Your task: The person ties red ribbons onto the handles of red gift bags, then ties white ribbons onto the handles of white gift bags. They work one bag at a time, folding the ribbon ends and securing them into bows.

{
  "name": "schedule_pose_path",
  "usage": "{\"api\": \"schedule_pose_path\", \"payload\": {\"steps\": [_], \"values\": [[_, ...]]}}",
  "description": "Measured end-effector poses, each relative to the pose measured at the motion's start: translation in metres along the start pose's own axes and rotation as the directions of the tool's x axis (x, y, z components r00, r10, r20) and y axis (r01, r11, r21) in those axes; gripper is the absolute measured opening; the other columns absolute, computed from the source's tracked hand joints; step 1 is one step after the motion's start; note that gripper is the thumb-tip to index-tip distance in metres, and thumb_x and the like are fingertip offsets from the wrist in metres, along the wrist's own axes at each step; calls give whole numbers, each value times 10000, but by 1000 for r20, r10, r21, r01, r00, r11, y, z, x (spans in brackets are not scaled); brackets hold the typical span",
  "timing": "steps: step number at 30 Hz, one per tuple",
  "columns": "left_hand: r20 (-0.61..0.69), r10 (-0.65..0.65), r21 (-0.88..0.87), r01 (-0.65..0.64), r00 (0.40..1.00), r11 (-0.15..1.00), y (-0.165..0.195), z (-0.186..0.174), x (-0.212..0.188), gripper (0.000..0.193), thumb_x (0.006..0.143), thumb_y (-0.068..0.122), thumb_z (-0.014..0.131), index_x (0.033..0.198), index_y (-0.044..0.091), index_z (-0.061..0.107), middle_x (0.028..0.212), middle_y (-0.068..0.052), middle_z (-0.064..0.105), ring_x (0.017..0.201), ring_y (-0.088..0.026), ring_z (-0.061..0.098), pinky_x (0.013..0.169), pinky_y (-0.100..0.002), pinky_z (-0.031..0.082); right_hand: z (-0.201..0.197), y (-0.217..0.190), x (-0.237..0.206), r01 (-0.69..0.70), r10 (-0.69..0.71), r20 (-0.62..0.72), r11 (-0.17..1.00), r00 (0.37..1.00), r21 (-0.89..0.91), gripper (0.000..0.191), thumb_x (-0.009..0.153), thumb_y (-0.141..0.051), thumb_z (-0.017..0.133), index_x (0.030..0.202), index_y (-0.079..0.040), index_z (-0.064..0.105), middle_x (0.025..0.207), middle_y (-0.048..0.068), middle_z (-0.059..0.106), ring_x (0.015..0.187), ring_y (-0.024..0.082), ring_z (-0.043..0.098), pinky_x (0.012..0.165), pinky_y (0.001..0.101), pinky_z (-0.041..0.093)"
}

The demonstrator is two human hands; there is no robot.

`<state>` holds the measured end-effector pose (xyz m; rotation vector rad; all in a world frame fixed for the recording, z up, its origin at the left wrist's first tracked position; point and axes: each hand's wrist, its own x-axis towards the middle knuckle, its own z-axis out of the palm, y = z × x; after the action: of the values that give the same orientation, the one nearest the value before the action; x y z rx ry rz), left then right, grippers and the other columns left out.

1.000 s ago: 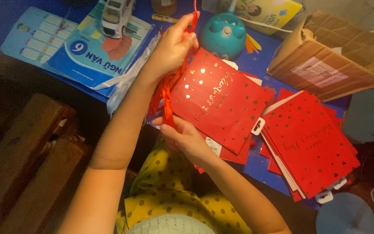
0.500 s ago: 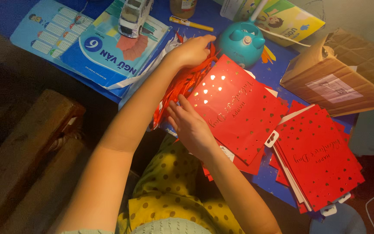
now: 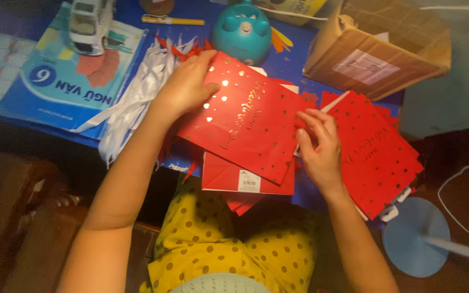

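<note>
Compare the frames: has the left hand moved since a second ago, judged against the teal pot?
Yes. The left hand was raised level with the teal pot, holding red strips; now it lies lower, flat on the top red bag.

A red gold-spotted paper bag [image 3: 248, 122] lies flat atop other red bags.
</note>
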<state>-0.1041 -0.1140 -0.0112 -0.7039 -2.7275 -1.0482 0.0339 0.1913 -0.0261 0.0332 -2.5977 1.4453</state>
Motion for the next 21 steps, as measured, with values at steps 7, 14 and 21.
{"api": "schedule_pose_path", "payload": {"steps": [7, 14, 21], "values": [[90, -120, -624, 150, 989, 767, 33, 4, -14, 521, 974, 55, 686, 1478, 2, 565, 1133, -87, 679, 935, -99, 652, 817, -251, 556, -20, 64, -4, -272, 229, 148, 822, 962, 500, 420, 1029, -153, 615, 1418, -8, 550, 1151, 28, 658, 1032, 82, 630, 903, 240, 516], [29, -51, -881, 50, 998, 471, 89, 36, -15, 516, 1064, 20, 670, 1543, -11, 482, 1282, -96, 624, 1126, -117, 669, 992, -275, 571, -65, 84, -30, -167, 251, 5, 629, 968, 759, 209, 997, -69, 661, 1188, 11, 634, 1086, 73, 717, 938, 107, 663, 858, 255, 536], [199, 155, -728, 40, 968, 684, 151, 86, -2, 671, 962, 111, 689, 1548, 23, 374, 1498, -167, 514, 1254, -241, 640, 1019, -347, 540, -159, 127, -80, -64, 423, -278, 636, 863, 769, 188, 1042, -61, 672, 1219, 0, 657, 1083, 45, 696, 943, 105, 651, 853, 268, 532]]}}
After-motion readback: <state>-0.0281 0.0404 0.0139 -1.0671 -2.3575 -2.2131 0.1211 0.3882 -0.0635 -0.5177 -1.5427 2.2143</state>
